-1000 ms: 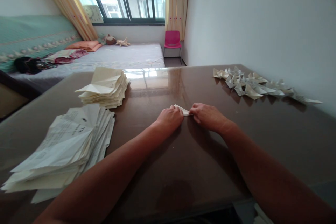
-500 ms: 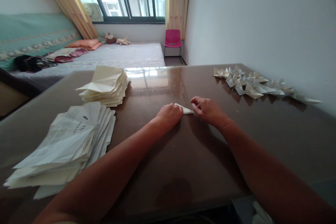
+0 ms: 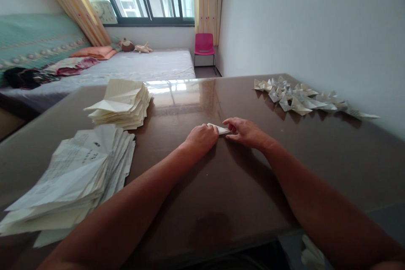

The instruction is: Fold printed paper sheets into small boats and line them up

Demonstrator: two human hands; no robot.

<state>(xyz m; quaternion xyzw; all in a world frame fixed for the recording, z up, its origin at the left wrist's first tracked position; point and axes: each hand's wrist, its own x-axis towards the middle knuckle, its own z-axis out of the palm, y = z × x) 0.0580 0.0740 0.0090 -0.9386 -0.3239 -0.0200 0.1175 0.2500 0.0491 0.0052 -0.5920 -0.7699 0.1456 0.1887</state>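
Observation:
A small folded sheet of paper [image 3: 222, 130], white and pointed to the right, lies near the middle of the brown table. My left hand [image 3: 203, 136] is closed on its left part, with the fingers curled over the top. At its right tip is my right hand [image 3: 241, 131], thumb and fingers apart around the point. Whether those right fingertips touch the paper is hard to make out. The paper's left end is hidden under my left fingers.
On the left are a stack of cream paper [image 3: 122, 105] and a nearer stack of printed sheets [image 3: 76, 173]. Several folded paper pieces [image 3: 297, 101] stand at the right by the wall. A bed [image 3: 164, 61] and a pink chair [image 3: 204, 44] are beyond the table [image 3: 177, 194].
My right hand has moved slightly left onto the paper's tip, its thumb and fingers spreading around it. My left hand stays on the paper. The whole view has shifted a little.

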